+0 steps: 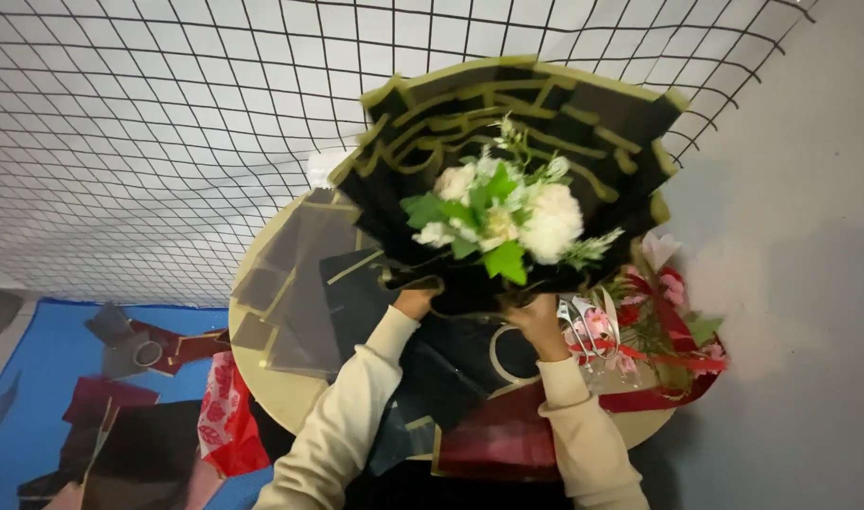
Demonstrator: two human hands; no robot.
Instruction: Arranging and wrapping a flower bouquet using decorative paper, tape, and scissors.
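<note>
I hold up a bouquet [496, 219] of white flowers and green leaves wrapped in black paper with gold edges [507, 104]. My left hand [415, 302] grips the lower left of the wrap. On the lower right of the wrap, near its base, my right hand [538, 321] is closed. Both arms wear cream sleeves. The bouquet is raised above a round beige table [281, 387], and its stems are hidden by the wrap.
Loose black and dark red wrapping sheets [309, 283] lie on the table. A second bouquet in red wrap with pink flowers [658, 331] rests at the table's right. A wire grid panel [167, 113] covers the wall behind. Red and black paper scraps [148, 416] litter the blue floor.
</note>
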